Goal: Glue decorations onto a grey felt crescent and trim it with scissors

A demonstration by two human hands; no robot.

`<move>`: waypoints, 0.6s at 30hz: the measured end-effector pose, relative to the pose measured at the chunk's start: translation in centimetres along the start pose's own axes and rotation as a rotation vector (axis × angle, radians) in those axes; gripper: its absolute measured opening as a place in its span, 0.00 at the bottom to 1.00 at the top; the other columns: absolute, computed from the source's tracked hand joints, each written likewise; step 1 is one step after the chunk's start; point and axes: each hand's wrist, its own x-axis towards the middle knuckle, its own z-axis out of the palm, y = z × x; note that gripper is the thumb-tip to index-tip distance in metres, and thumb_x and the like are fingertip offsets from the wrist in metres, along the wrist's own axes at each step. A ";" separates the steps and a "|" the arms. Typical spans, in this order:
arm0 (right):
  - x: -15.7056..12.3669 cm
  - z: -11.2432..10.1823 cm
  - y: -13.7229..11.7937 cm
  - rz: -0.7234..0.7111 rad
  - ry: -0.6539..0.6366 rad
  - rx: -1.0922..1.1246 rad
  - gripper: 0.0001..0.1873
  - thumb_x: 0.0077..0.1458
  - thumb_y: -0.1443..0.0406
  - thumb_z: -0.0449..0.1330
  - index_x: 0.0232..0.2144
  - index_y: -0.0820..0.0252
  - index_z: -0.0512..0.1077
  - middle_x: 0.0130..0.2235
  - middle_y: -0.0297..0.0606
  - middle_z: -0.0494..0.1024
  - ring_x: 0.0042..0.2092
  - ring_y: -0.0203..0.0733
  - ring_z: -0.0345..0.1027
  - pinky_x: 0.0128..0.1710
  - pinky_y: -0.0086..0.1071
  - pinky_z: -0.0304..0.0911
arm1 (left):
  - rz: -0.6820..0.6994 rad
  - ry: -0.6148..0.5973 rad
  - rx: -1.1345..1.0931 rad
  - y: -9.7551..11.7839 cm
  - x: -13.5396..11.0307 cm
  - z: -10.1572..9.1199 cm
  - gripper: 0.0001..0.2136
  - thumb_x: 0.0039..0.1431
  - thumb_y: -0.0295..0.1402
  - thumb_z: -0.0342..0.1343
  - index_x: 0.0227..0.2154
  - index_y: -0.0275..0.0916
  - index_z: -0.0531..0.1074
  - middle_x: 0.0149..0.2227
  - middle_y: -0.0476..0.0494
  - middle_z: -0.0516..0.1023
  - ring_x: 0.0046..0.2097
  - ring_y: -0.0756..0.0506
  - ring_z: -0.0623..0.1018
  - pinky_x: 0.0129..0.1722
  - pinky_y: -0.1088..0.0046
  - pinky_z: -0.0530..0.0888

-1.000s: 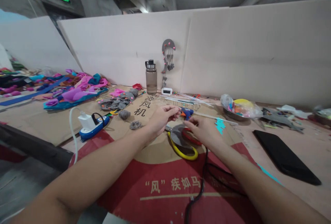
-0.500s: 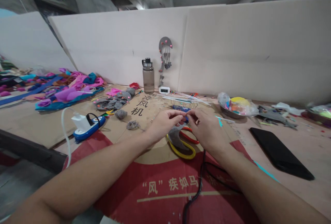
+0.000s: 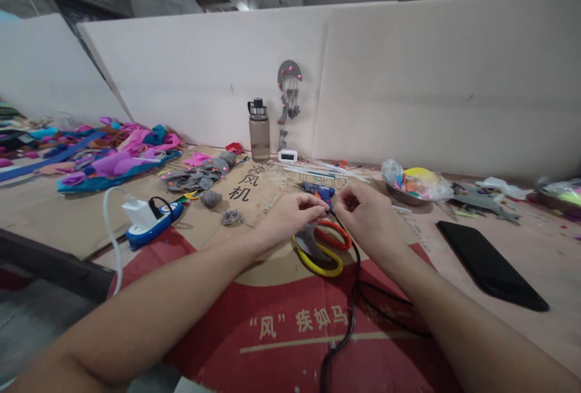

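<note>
My left hand (image 3: 297, 214) is closed in a pinch, thumb against fingertips; whatever it holds is too small to make out. Apart from it on the right, my right hand (image 3: 370, 217) also has its fingers curled together, and what they hold, if anything, is hidden. Just behind the hands lies a blue glue gun (image 3: 313, 189), its black cord (image 3: 356, 272) running down between my arms. Below my fingers rest scissors with one yellow handle (image 3: 333, 269) and one red-orange handle (image 3: 340, 229). A grey curved felt piece (image 3: 311, 241) lies against them, partly hidden by my left hand.
Grey yarn balls (image 3: 211, 199) and felt pieces (image 3: 195, 178) lie left, near a blue power strip (image 3: 149, 231). A bottle (image 3: 259, 138) and small clock (image 3: 287, 156) stand behind. A hanging grey felt moon ornament (image 3: 289, 72) is on the board. At right are a bowl (image 3: 415, 199) and black phone (image 3: 492, 266).
My right hand has drawn away to the right from my left hand, opening a gap between them. The glue gun shows more clearly. The view has shifted slightly.
</note>
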 end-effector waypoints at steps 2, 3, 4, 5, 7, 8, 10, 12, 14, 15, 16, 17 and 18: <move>0.1 -0.4 -0.1 0.031 0.005 0.093 0.05 0.54 0.66 0.58 0.27 0.59 0.73 0.27 0.35 0.77 0.28 0.37 0.68 0.30 0.31 0.58 | -0.039 0.000 -0.127 -0.1 0.1 -0.1 0.07 0.52 0.33 0.63 0.30 0.34 0.79 0.28 0.46 0.79 0.30 0.52 0.74 0.35 0.74 0.69; 0.2 -0.5 -0.2 0.034 -0.004 0.131 0.06 0.56 0.65 0.57 0.29 0.59 0.74 0.28 0.36 0.78 0.29 0.38 0.69 0.30 0.31 0.59 | -0.057 0.003 -0.197 -0.2 0.2 -0.1 0.08 0.52 0.35 0.65 0.30 0.34 0.79 0.28 0.46 0.78 0.30 0.52 0.73 0.34 0.74 0.69; 0.1 -0.5 -0.3 0.029 -0.016 0.157 0.07 0.57 0.64 0.57 0.31 0.59 0.75 0.29 0.37 0.79 0.29 0.38 0.70 0.31 0.31 0.60 | -0.073 0.007 -0.261 -0.3 0.2 -0.1 0.09 0.50 0.36 0.66 0.30 0.34 0.79 0.28 0.46 0.78 0.29 0.53 0.73 0.33 0.75 0.69; 0.1 -0.4 -0.4 0.018 -0.027 0.166 0.08 0.58 0.64 0.57 0.32 0.59 0.75 0.31 0.37 0.80 0.31 0.39 0.71 0.32 0.32 0.61 | -0.085 0.011 -0.316 -0.3 0.3 -0.2 0.10 0.49 0.36 0.67 0.30 0.33 0.78 0.28 0.46 0.78 0.29 0.53 0.73 0.33 0.75 0.68; -0.1 0.0 -0.5 -0.018 -0.037 0.147 0.08 0.58 0.64 0.57 0.34 0.58 0.76 0.33 0.38 0.82 0.34 0.40 0.73 0.35 0.33 0.63 | -0.097 0.006 -0.384 -0.4 0.4 -0.2 0.13 0.46 0.37 0.69 0.30 0.33 0.78 0.28 0.46 0.77 0.28 0.53 0.72 0.32 0.76 0.68; -0.2 0.2 -0.5 -0.036 -0.040 0.129 0.08 0.58 0.64 0.57 0.34 0.58 0.77 0.34 0.38 0.82 0.35 0.41 0.73 0.36 0.34 0.63 | -0.093 -0.003 -0.395 -0.4 0.5 -0.2 0.13 0.46 0.37 0.69 0.30 0.33 0.78 0.28 0.46 0.77 0.28 0.54 0.72 0.32 0.76 0.68; -0.4 0.6 -0.6 -0.065 -0.050 0.094 0.08 0.59 0.64 0.57 0.33 0.57 0.77 0.33 0.38 0.82 0.35 0.41 0.73 0.37 0.34 0.63 | -0.066 -0.014 -0.356 -0.4 0.4 -0.2 0.13 0.47 0.39 0.69 0.29 0.33 0.78 0.28 0.46 0.77 0.28 0.54 0.72 0.32 0.76 0.68; -0.5 0.8 -0.5 -0.088 -0.055 0.058 0.08 0.59 0.64 0.57 0.32 0.57 0.76 0.31 0.37 0.81 0.33 0.40 0.72 0.35 0.33 0.61 | -0.023 -0.002 -0.221 -0.3 0.3 -0.1 0.12 0.51 0.39 0.66 0.29 0.33 0.78 0.28 0.46 0.77 0.29 0.53 0.72 0.33 0.75 0.69; -0.5 0.8 -0.4 -0.119 -0.055 0.022 0.07 0.59 0.66 0.57 0.31 0.58 0.76 0.31 0.37 0.80 0.33 0.40 0.71 0.35 0.33 0.61 | 0.028 0.026 -0.038 -0.2 0.0 -0.2 0.11 0.55 0.38 0.62 0.31 0.34 0.79 0.30 0.45 0.79 0.31 0.51 0.74 0.35 0.74 0.70; -0.5 0.8 -0.4 -0.137 -0.055 0.003 0.07 0.58 0.66 0.57 0.31 0.58 0.75 0.30 0.37 0.79 0.33 0.40 0.71 0.34 0.32 0.60 | 0.062 0.041 0.055 -0.1 -0.1 -0.2 0.10 0.57 0.37 0.61 0.33 0.35 0.79 0.31 0.44 0.80 0.33 0.50 0.76 0.37 0.73 0.71; -0.5 0.9 -0.4 -0.154 -0.060 -0.015 0.07 0.58 0.67 0.57 0.30 0.58 0.74 0.30 0.37 0.79 0.33 0.40 0.70 0.34 0.32 0.60 | 0.103 0.055 0.144 -0.1 -0.2 -0.2 0.09 0.58 0.36 0.60 0.34 0.35 0.80 0.33 0.44 0.82 0.35 0.49 0.77 0.39 0.72 0.72; -0.5 0.9 -0.3 -0.167 -0.070 -0.033 0.07 0.58 0.68 0.57 0.30 0.58 0.74 0.30 0.37 0.78 0.32 0.39 0.70 0.34 0.32 0.59 | 0.149 0.071 0.230 -0.1 -0.3 -0.3 0.08 0.58 0.34 0.59 0.35 0.36 0.80 0.35 0.43 0.82 0.37 0.48 0.78 0.41 0.71 0.73; -0.6 0.9 -0.4 -0.174 -0.085 -0.051 0.07 0.57 0.69 0.56 0.29 0.58 0.73 0.29 0.37 0.78 0.32 0.39 0.69 0.34 0.32 0.59 | 0.197 0.084 0.314 -0.2 -0.4 -0.3 0.07 0.58 0.33 0.58 0.35 0.37 0.80 0.36 0.43 0.83 0.38 0.47 0.79 0.42 0.70 0.73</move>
